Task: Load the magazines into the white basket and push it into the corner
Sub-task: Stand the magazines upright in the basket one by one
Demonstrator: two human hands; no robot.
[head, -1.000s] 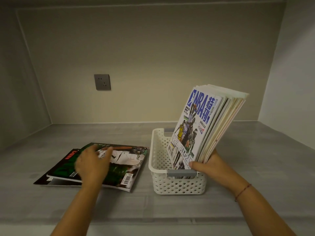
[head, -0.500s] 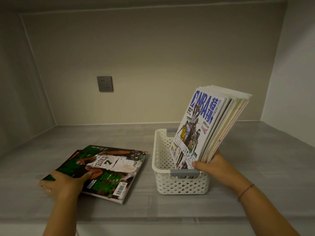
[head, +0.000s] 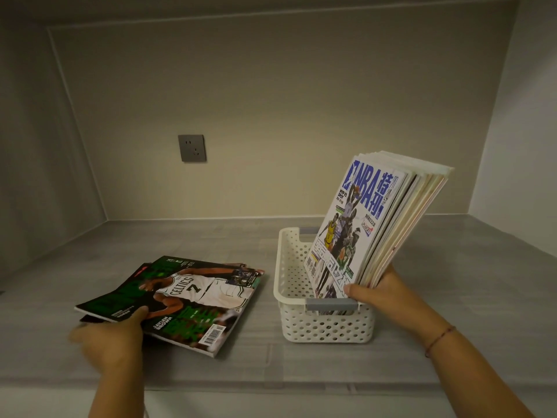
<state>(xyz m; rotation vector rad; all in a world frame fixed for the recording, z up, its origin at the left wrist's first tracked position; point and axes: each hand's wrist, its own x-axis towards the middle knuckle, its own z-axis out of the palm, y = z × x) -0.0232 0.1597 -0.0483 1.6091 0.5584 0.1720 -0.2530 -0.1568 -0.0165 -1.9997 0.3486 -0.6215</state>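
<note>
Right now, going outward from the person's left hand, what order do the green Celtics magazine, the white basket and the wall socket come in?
From the left hand:
1. Green Celtics magazine, gripped at its near left corner.
2. White basket, to the right on the shelf.
3. Wall socket, up on the back wall, farthest.

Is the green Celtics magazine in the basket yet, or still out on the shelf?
Out. The green Celtics magazine lies beside the white basket, its near-left corner gripped by the left hand.
</note>
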